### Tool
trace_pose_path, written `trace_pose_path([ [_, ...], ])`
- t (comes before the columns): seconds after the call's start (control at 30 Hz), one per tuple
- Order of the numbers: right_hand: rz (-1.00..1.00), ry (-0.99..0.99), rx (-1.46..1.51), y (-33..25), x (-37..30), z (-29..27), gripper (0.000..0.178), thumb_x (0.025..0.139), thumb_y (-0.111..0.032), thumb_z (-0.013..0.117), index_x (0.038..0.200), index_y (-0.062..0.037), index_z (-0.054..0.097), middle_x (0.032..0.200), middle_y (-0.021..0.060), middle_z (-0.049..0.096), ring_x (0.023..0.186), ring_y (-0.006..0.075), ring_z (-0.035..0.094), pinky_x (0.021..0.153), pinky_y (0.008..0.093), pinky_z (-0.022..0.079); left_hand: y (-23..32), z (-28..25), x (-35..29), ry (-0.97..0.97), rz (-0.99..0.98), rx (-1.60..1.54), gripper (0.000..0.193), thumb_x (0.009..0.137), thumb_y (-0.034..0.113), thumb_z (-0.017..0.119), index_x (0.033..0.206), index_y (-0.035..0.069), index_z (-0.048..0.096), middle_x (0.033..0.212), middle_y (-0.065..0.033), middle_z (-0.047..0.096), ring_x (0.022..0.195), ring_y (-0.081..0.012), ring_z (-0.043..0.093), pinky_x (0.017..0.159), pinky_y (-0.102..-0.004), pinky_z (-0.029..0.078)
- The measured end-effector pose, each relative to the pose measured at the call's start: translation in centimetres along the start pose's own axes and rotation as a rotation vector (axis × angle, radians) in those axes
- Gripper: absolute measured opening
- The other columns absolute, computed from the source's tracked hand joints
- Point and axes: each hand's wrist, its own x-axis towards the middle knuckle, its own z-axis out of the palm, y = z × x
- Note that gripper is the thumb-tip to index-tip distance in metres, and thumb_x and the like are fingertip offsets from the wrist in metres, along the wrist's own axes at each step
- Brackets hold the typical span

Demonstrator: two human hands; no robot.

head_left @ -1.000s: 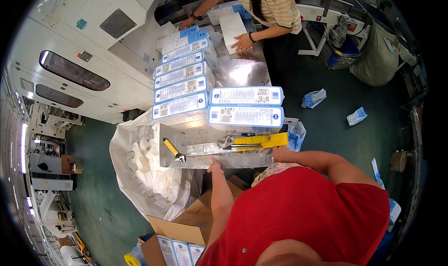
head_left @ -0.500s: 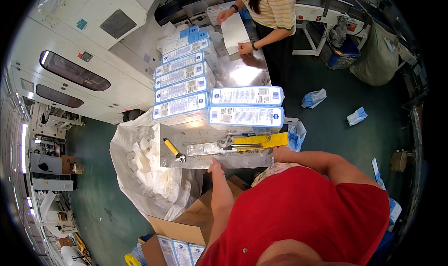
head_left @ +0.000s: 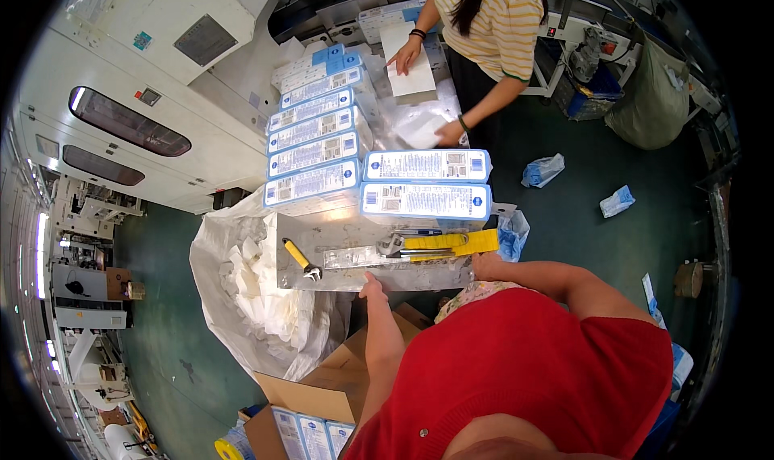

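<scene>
My left hand (head_left: 372,287) rests at the near edge of the metal table (head_left: 339,281), its thumb on top and the other fingers curled out of sight at the rim. At the near right corner lies my right hand (head_left: 486,264), beside a yellow tray-like piece (head_left: 480,241); its fingers are mostly hidden. Between and beyond the hands are a yellow-handled adjustable wrench (head_left: 301,259), a grey adjustable wrench (head_left: 390,245) and a clear flat strip (head_left: 347,257). Two blue-and-white packs (head_left: 425,200) lie just past these tools.
More packs (head_left: 313,179) line the table's left side. A co-worker (head_left: 492,33) stands at the far right, one hand on a white stack (head_left: 409,73). A bag of white scraps (head_left: 266,299) and an open carton (head_left: 302,399) are near me. Blue-white wrappers (head_left: 543,170) litter the floor.
The co-worker has shifted right; one hand now presses the white stack, the other reaches nearer over crumpled clear film and a white piece on the table. My hands have not moved.
</scene>
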Motion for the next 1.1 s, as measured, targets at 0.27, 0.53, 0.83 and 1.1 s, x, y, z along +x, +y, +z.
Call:
trace_pose_path([
  [0.27, 0.021, -0.024, 0.006, -0.2, -0.3, -0.5, 0.062, 0.068, -0.036, 0.068, 0.111, 0.0010, 0.044, 0.104, 0.0216, 0.057, 0.094, 0.0326, 0.057, 0.075, 0.0399, 0.048, 0.4, -0.2, -1.2, -0.022, 0.004, 0.003, 0.079, 0.077, 0.054, 0.055, 0.116, -0.002, 0.015, 0.124, -0.0240, 0.038, 0.104, -0.0303, 0.046, 0.090, -0.0423, 0.039],
  [0.53, 0.009, -0.033, -0.014, -0.3, -0.2, -0.4, 0.063, 0.067, -0.036, 0.068, 0.111, 0.0011, 0.043, 0.103, 0.0213, 0.057, 0.094, 0.0327, 0.058, 0.076, 0.0400, 0.048, 0.3, -0.2, -0.7, 0.005, 0.007, -0.010, 0.081, 0.077, 0.053, 0.056, 0.118, -0.003, 0.013, 0.125, -0.0245, 0.038, 0.104, -0.0302, 0.047, 0.090, -0.0413, 0.039],
  [0.83, -0.065, 0.098, 0.000, 0.3, -0.7, 0.2, 0.055, 0.067, -0.031, 0.068, 0.104, 0.0034, 0.047, 0.093, 0.0239, 0.059, 0.086, 0.0357, 0.060, 0.072, 0.0428, 0.048, 0.1, -0.1, -0.8, 0.014, -0.027, -0.016, 0.082, 0.077, 0.052, 0.058, 0.117, -0.004, 0.014, 0.122, -0.0244, 0.041, 0.102, -0.0300, 0.048, 0.090, -0.0401, 0.040],
  [1.1, -0.077, 0.206, 0.051, 0.7, 0.4, 1.6, 0.049, 0.064, -0.029, 0.067, 0.098, 0.0030, 0.051, 0.089, 0.0246, 0.060, 0.082, 0.0379, 0.060, 0.069, 0.0459, 0.049, -0.5, 0.1, 1.4, 0.012, -0.028, -0.013, 0.083, 0.075, 0.056, 0.056, 0.117, -0.002, 0.012, 0.122, -0.0242, 0.041, 0.102, -0.0324, 0.048, 0.087, -0.0443, 0.040],
])
